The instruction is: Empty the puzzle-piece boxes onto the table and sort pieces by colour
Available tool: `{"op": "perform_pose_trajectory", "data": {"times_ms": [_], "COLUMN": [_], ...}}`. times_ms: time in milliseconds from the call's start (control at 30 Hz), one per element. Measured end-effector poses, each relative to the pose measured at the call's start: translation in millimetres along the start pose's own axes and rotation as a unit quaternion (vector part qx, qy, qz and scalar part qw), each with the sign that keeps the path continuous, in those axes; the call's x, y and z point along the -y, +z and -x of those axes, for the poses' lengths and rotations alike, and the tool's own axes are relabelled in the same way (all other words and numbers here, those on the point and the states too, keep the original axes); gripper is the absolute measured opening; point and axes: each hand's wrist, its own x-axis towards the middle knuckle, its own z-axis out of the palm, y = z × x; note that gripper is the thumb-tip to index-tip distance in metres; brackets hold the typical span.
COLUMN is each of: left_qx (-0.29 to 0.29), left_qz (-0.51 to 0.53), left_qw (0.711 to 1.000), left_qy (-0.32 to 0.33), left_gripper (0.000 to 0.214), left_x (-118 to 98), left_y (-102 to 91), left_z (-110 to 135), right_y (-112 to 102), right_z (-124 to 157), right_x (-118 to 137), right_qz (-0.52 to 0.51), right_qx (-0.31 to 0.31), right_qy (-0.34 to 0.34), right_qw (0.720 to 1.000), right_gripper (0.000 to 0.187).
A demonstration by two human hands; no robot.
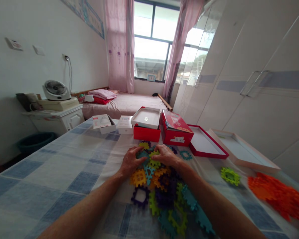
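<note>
My left hand is at the far left of a pile of toothed plastic building pieces, its thumb and fingers curved around a teal piece. Opposite it, my right hand reaches in with thumb and fingers against a lime-green piece. Nearer to me lie a yellow-orange window piece, a dark purple frame piece and a light-blue piece. More purple, green and teal pieces overlap beside my right forearm. The right fingertips are partly hidden among the pieces.
Behind the pile stand a red box with a white lid, another red box and small white boxes. Shallow lids lie on the right. An orange heap of pieces and a lime-green piece sit nearer on the checked cloth.
</note>
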Motion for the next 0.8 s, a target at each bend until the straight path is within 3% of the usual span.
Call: {"op": "perform_pose_trajectory", "data": {"times_ms": [100,167,300,433,633,800], "left_qx": [-0.023,-0.042,-0.064,-0.064,-0.011,0.004], "left_qz": [0.024,0.032,0.012,-0.052,-0.113,-0.121], "left_qw": [0.999,0.998,0.997,0.996,0.993,0.993], "left_qy": [-0.023,-0.034,-0.032,-0.026,-0.014,-0.014], "left_gripper": [0.042,0.041,0.036,0.038,0.048,0.054], "left_x": [5.6,7.6,4.9,3.0,9.4,7.2], "left_y": [0.3,0.6,1.5,3.3,6.9,5.5], "left_z": [-3.2,-4.8,-4.5,-2.9,-2.9,-3.1], "right_y": [-3.3,-7.7,-13.8,-0.7,23.4,26.9], "right_z": [2.6,3.6,-6.8,-32.6,-65.2,-70.8], "right_x": [-4.9,-10.0,-15.3,-6.4,11.6,12.6], "right_qz": [-0.038,-0.122,-0.311,-0.282,-0.155,-0.087], "right_qx": [-0.001,0.002,-0.058,-0.053,-0.015,-0.026], "right_qy": [-0.003,0.000,0.051,0.073,0.106,0.116], "right_qw": [0.999,0.993,0.947,0.955,0.982,0.989], "right_gripper": [0.022,0.026,0.039,0.042,0.011,0.009]}}
